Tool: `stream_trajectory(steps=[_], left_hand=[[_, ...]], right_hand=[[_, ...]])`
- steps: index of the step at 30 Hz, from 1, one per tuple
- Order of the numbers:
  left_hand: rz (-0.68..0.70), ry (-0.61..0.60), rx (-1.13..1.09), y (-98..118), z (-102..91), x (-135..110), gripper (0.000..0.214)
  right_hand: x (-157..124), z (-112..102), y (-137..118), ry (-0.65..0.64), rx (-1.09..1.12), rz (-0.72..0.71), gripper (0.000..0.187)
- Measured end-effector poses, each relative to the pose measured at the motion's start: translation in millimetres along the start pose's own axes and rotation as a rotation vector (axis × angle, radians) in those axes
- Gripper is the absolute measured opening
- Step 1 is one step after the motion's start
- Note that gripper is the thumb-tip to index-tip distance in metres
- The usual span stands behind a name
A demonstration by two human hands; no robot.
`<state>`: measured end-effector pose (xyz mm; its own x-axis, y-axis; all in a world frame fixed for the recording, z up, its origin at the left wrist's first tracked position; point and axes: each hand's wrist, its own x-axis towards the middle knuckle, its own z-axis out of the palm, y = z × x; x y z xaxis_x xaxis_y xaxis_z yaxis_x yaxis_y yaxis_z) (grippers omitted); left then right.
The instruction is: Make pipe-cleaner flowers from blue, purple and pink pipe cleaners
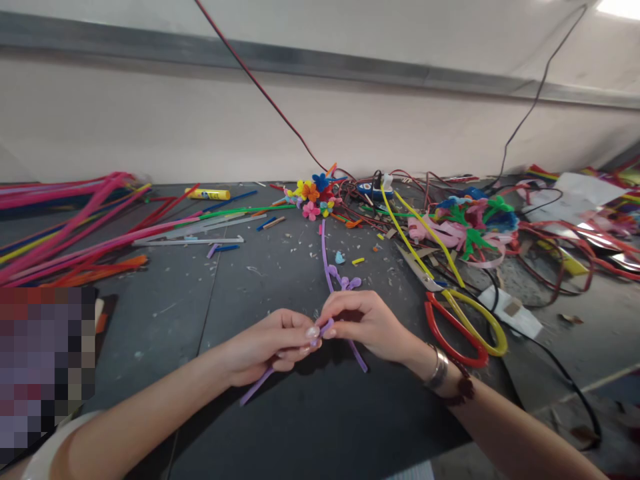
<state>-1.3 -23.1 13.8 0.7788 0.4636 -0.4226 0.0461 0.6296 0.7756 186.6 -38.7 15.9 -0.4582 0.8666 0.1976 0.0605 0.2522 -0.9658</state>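
Observation:
Both hands meet over the near middle of the dark table. My left hand (280, 343) pinches a purple pipe cleaner (257, 387), whose tail sticks out toward the lower left. The fingertips of my right hand (367, 323) close on the bent upper end of the same pipe cleaner. Just behind my right hand lies a looped purple pipe-cleaner flower (345, 281). Another purple pipe cleaner (325, 243) runs from the back down under my right hand, and a purple end shows below that hand. Part of the bent end is hidden by the fingers.
Scissors (455, 320) with red and yellow handles lie right of my right hand. Bundled pipe cleaners (75, 220) fill the left side. Small colourful flowers (313, 197), a glue stick (207, 194), a power strip (375, 191) and tangled wires (540, 247) lie farther back.

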Motion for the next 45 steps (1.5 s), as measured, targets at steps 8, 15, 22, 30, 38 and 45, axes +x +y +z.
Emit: stream_trajectory(steps=[8,15,22,30,38,45], left_hand=[[0.474,0.392,0.798,-1,2.4,2,0.019],[0.705,0.479,1.064,-2,6.4,0,0.014],[0.655,0.612,1.084,-3,6.1,0,0.016],[0.673,0.775,1.173,-7,10.5,-3,0.015],[0.807,0.543,1.310,-13,1.5,2,0.016],[0.829,0.593,1.480,3,-3.4,-5,0.013]], right_hand=[[-1,10,6,0.097,0.089,0.265,0.017],[4,7,9,0.137,0.107,0.279,0.022],[5,7,11,0.399,-0.106,0.234,0.017],[-2,14,11,0.435,-0.387,0.113,0.016],[-3,13,17,0.277,-0.475,-0.029,0.014],[-2,11,11,0.154,-0.564,-0.042,0.015]])
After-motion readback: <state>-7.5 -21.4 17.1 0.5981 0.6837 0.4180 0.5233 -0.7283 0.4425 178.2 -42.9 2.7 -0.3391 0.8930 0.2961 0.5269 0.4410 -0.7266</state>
